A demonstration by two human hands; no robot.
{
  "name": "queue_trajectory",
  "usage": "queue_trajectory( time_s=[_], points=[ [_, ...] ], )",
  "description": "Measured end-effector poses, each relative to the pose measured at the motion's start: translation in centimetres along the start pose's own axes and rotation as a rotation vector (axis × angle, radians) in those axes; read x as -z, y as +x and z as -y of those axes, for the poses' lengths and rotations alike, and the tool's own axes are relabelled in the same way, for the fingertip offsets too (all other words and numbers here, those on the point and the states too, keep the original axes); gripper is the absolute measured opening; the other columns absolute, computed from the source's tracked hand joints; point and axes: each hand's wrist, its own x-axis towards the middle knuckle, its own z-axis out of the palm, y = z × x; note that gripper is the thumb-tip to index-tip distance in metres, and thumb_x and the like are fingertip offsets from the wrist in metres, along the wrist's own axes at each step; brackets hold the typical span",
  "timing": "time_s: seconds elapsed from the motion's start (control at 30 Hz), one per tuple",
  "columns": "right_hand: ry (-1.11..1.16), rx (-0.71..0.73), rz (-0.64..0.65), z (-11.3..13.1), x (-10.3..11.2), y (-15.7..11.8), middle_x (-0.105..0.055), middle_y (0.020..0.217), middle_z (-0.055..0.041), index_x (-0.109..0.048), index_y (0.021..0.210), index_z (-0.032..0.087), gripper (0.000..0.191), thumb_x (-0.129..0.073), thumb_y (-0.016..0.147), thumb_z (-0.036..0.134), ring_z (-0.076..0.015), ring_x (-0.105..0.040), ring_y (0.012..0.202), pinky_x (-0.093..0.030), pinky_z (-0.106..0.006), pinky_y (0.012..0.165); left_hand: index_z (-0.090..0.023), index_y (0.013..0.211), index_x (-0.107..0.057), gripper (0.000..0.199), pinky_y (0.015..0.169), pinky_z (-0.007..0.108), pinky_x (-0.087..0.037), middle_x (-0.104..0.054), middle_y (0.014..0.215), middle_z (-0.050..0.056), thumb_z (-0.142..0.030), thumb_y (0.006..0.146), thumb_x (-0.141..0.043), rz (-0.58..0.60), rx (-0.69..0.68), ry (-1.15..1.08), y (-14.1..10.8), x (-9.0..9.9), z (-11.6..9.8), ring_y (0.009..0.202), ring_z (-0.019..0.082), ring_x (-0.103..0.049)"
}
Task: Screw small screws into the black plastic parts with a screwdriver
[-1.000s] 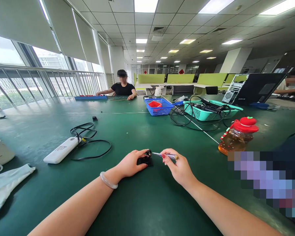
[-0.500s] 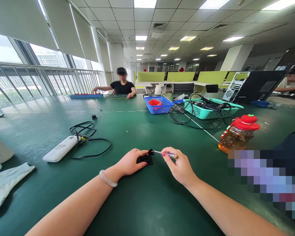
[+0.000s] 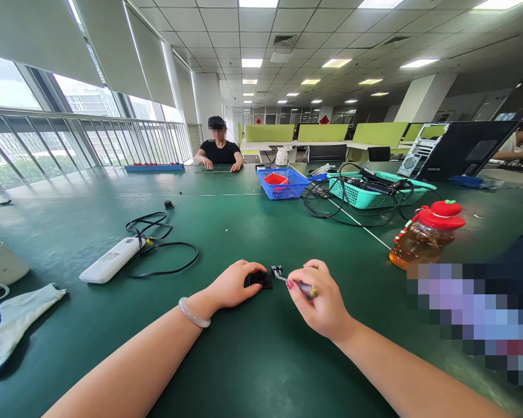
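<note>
My left hand (image 3: 235, 284) is closed around a small black plate-like part (image 3: 265, 280) lying on the green table. At its upper right corner sits a small dark piece with shiny metal bits (image 3: 277, 271); whether it is joined to the plate I cannot tell. In my right hand (image 3: 320, 299) is a slim screwdriver (image 3: 305, 288), pinched near the front of its handle. Its thin shaft points left, and its tip is at the small metal piece. My left fingers partly cover the black part.
A white power bank-like block (image 3: 112, 260) with a looped black cable lies left, near a glove (image 3: 24, 319). At right stands a red-lidded bottle (image 3: 429, 238). Farther back are a blue basket (image 3: 283, 188), a green basket (image 3: 361, 199) with cables, and a seated person (image 3: 220, 152).
The small metal piece has shifted right and turned, showing more shiny metal. My right hand has tilted the screwdriver, its tip lower. The person opposite has drawn an arm back from the blue strip.
</note>
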Motion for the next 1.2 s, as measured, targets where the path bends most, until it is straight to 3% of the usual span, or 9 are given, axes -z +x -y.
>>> queue_trajectory(
  time_s=[0.1, 0.3, 0.43, 0.6, 0.77, 1.2],
  points=[
    [0.043, 0.011, 0.069, 0.2, -0.4, -0.1, -0.065, 0.066, 0.0036, -0.055, 0.078, 0.023, 0.013, -0.047, 0.089, 0.021, -0.012, -0.054, 0.056, -0.041, -0.036, 0.082, -0.024, 0.118, -0.059, 0.038, 0.092, 0.035, -0.047, -0.067, 0.109, 0.003, -0.029, 0.081, -0.059, -0.003, 0.006, 0.003, 0.0, 0.0, 0.1, 0.1, 0.021, -0.057],
    [0.075, -0.256, 0.12, -0.3, -0.8, -0.2, -0.068, 0.073, -0.0004, -0.06, 0.08, 0.024, 0.024, -0.043, 0.094, 0.033, -0.0177, -0.059, 0.072, -0.046, -0.031, 0.072, -0.026, 0.118, -0.059, 0.04, 0.091, 0.036, -0.046, -0.067, 0.11, 0.003, -0.03, 0.079, -0.062, 0.005, 0.01, -0.009, 0.0, 0.0, 0.1, 0.101, 0.022, -0.057],
    [0.089, -0.328, 0.147, -0.7, -0.9, -0.1, -0.068, 0.074, -0.0003, -0.062, 0.081, 0.024, 0.028, -0.041, 0.094, 0.038, -0.0178, -0.06, 0.071, -0.046, -0.029, 0.068, -0.025, 0.118, -0.059, 0.04, 0.091, 0.036, -0.047, -0.066, 0.109, 0.004, -0.031, 0.079, -0.064, 0.006, 0.024, -0.009, 0.0, 0.0, 0.1, 0.1, 0.022, -0.057],
    [0.066, -0.341, 0.208, -0.5, -1.1, 0.0, -0.069, 0.075, 0.0006, -0.062, 0.081, 0.025, 0.028, -0.042, 0.094, 0.039, -0.0188, -0.061, 0.073, -0.047, -0.031, 0.071, -0.026, 0.118, -0.059, 0.04, 0.092, 0.036, -0.047, -0.067, 0.11, 0.003, -0.031, 0.078, -0.065, 0.0, 0.039, -0.027, -0.1, 0.1, 0.0, 0.102, 0.022, -0.058],
    [0.073, -0.295, 0.144, -0.3, -0.9, 0.0, -0.069, 0.077, -0.0007, -0.061, 0.08, 0.025, 0.026, -0.042, 0.095, 0.036, -0.0193, -0.061, 0.075, -0.046, -0.036, 0.079, -0.026, 0.118, -0.059, 0.04, 0.091, 0.036, -0.047, -0.067, 0.109, 0.003, -0.031, 0.078, -0.065, 0.012, 0.041, -0.018, 0.0, 0.2, 0.0, 0.101, 0.022, -0.058],
    [0.104, -0.291, 0.202, -0.3, -0.6, 0.0, -0.066, 0.072, 0.0004, -0.056, 0.076, 0.024, 0.025, -0.04, 0.094, 0.031, -0.019, -0.058, 0.076, -0.045, -0.035, 0.077, -0.027, 0.117, -0.06, 0.04, 0.09, 0.035, -0.047, -0.067, 0.109, 0.002, -0.031, 0.078, -0.069, 0.014, 0.049, -0.025, 0.1, 0.1, 0.2, 0.102, 0.022, -0.058]
  ],
)
